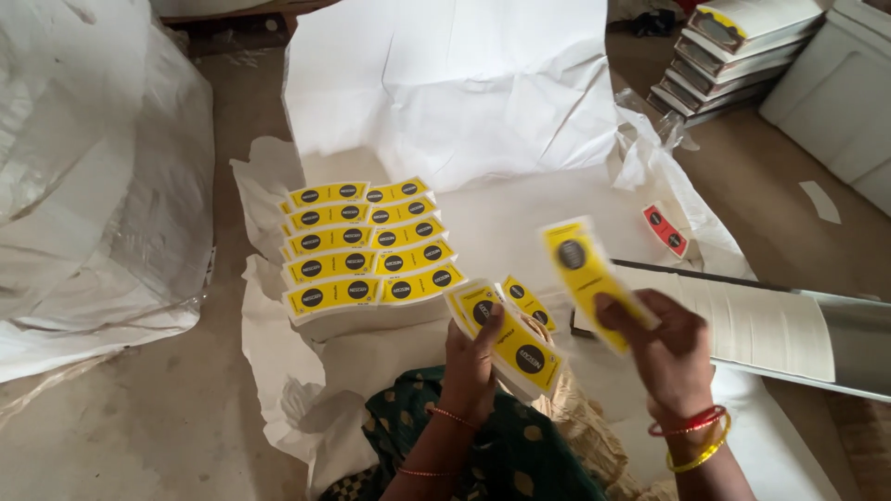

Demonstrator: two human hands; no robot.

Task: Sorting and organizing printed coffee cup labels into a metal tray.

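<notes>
My left hand (471, 357) grips a fanned stack of yellow labels (509, 336), each with a black round mark. My right hand (661, 345) pinches a single yellow label (585, 269) by its lower end and holds it up, slightly blurred, to the right of the stack. Rows of stacked yellow labels (367, 243) lie on white paper (520, 218) in front of me, to the left of both hands. My wrists carry bangles, and green patterned cloth covers my lap.
A red label (665, 229) lies on the paper at the right. A stack of flat white cards on a metal sheet (789, 329) sits right of my hand. Flat boxes (729, 51) are piled at the top right. A large white sack (88, 176) fills the left.
</notes>
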